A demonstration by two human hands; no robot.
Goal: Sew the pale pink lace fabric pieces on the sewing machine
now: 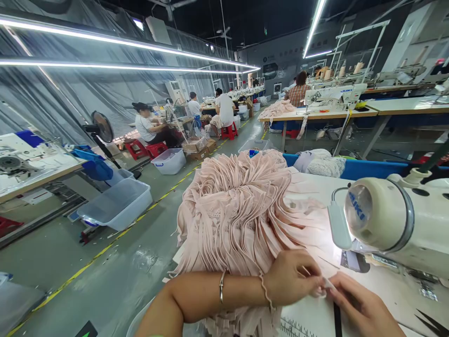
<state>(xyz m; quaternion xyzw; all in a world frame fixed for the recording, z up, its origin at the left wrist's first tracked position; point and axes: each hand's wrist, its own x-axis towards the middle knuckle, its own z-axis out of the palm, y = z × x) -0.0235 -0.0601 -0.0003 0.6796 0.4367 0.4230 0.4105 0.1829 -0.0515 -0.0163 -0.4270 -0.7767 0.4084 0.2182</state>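
- Table [305, 311]: I read a white top on the head feed, ruler marks [298, 327] near my end, machine [379, 210] on the right, scissors [430, 323] cut off at the right edge.
- Pile [228, 220]: pale pink layered fabric, heaped left of the machine; its loose ends trail toward it.
- Room: grey floor [154, 262], yellow line [140, 218] running away from me, tube lights [105, 40] on, grey curtain [115, 89] at left, fan [101, 126] on a stand. People [226, 110] seated at other stations, some on red stools [229, 132].
- Trough [373, 169]: blue, just behind the table; I see white lace [324, 164] in it.
- Near bin [117, 213]: see-through, left of the line; far bin [170, 164] is by the stools. Can't make out contents of the far one.
- Cartons [199, 152]: beside the far bin, see-through plastic on top.
- Hands: left [293, 278] and right [365, 304] nearly fingertip to fingertip, both pinching one strip [328, 283]. Strip is small, pale, above the table, in front of the machine.
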